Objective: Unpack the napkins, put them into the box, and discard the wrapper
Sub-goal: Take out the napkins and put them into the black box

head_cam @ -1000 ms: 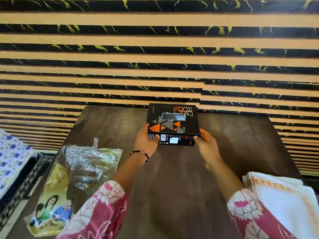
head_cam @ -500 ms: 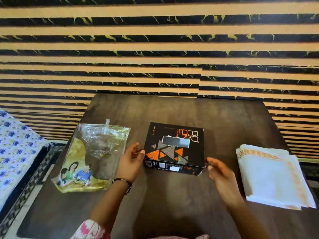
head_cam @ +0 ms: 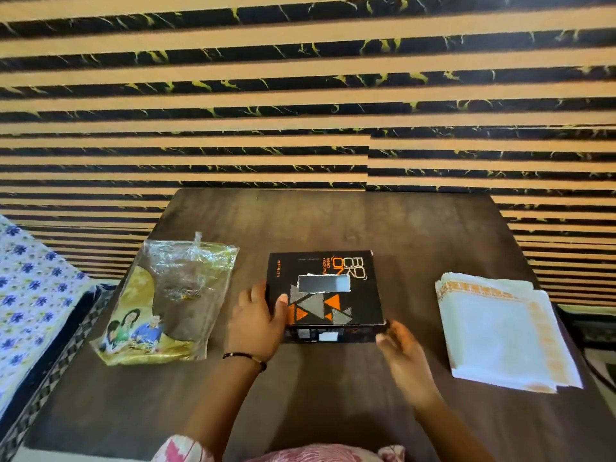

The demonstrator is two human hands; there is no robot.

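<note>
Black box (head_cam: 325, 291) sitting mid-bench (head_cam: 333, 411), left hand (head_cam: 256, 323) gripping its near-left corner, thumb lying on the lid, right hand (head_cam: 401, 353) hovering loosely spread just off its near-right corner, napkins (head_cam: 500, 331) stacked well right, wrapper (head_cam: 170, 301) lying left.

warm, even light is filling the scene, and bright glare is bouncing off the clear wrapper (head_cam: 176, 291) and washing out the white napkins (head_cam: 500, 331) at the right. the dark table (head_cam: 333, 221) is showing a soft sheen (strongest toward its far side). the wide lens is bowing the striped wall (head_cam: 300, 95) at the edges. motion blur is smearing the right hand (head_cam: 401, 353) and the sleeve at the bottom.
</note>
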